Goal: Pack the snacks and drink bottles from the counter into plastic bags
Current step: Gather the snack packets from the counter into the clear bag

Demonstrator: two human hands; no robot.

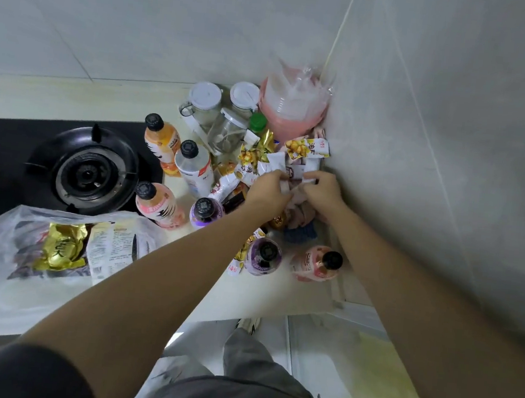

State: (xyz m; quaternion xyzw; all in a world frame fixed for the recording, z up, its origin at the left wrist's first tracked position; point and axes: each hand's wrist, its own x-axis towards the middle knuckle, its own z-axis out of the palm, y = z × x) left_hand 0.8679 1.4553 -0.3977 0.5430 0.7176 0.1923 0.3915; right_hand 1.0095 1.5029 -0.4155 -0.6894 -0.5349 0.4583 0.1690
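Note:
A heap of small snack packets lies in the counter's right corner against the wall. My left hand and my right hand are both closed on packets at the front of that heap. Several drink bottles stand around: an orange one, a white one, a pink one, a purple one, another purple one and another pink one. A clear plastic bag with a gold packet and other snacks inside lies at the near left.
A black gas burner sits at left behind the bag. Glass jars and a pink container with plastic sheets stand at the back. The tiled wall closes the right side. The counter edge runs below my arms.

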